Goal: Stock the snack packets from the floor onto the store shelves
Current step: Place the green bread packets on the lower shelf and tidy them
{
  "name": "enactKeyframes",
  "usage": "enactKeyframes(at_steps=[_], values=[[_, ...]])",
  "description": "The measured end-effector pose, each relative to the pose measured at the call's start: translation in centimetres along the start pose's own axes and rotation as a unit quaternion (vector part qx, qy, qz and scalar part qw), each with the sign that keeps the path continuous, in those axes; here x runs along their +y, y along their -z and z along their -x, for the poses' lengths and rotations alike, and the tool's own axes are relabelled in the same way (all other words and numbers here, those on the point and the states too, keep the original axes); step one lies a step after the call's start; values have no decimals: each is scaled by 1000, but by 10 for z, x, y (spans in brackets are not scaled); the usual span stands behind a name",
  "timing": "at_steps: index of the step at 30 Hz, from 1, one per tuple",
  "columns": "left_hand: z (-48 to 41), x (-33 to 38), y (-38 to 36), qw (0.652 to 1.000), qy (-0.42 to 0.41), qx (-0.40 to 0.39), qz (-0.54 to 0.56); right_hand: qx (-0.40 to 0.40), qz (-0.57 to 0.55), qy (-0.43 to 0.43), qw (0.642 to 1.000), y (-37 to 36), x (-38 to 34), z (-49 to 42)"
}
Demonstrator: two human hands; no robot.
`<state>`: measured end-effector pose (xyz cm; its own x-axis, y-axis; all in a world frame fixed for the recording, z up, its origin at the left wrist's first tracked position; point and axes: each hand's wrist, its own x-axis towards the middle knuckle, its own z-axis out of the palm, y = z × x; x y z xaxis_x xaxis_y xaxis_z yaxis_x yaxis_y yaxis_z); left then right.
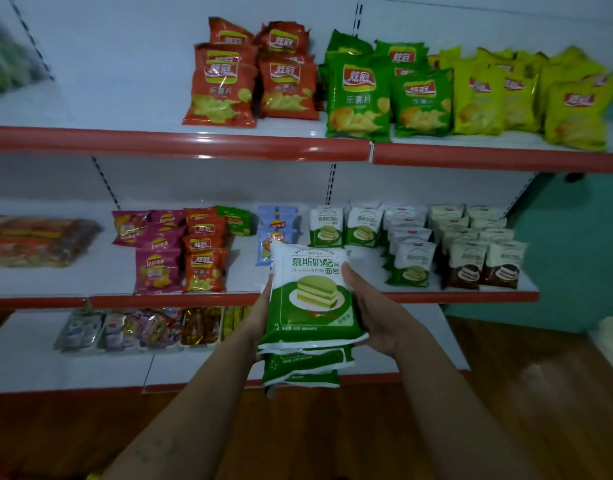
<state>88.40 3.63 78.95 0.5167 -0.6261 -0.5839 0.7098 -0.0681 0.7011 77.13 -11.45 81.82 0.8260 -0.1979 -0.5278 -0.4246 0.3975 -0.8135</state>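
Fingers [346,271] of both hands clamped round my stack of green cake packets [310,296]; left hand [263,306] mostly hidden, probably same grip; matching packets [327,226] on middle shelf [402,296] sit straight ahead, just above; stack's long axis points there.

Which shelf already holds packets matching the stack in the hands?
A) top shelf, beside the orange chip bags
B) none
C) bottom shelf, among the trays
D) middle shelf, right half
D: the stack of green-and-white cake bread packets, held between the left hand and right hand, matches the packets standing on the middle shelf.
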Motion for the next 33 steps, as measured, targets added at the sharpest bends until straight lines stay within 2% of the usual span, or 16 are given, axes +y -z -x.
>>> enactKeyframes(at_steps=[6,14,17,22,25,29,33], values=[[-39,1,-37,1000,-10,-10,0,14,42,1,999,46,-25,-14],[-96,-10,-66,999,15,49,0,1,-66,-26,997,119,-42,-39],[-111,-16,-69,995,17,91,-21,20,-25,-14,999,130,-46,-56],[-131,-23,-62,993,15,102,48,24,50,29,998,123,-53,-73],[-145,-12,-52,993,19,77,84,30,76,21,996,117,-60,-88],[-164,2,-26,995,8,41,88,87,59,29,994,97,-57,-99],[-182,20,-19,996,0,19,82,190,185,125,956,77,-81,-107]])
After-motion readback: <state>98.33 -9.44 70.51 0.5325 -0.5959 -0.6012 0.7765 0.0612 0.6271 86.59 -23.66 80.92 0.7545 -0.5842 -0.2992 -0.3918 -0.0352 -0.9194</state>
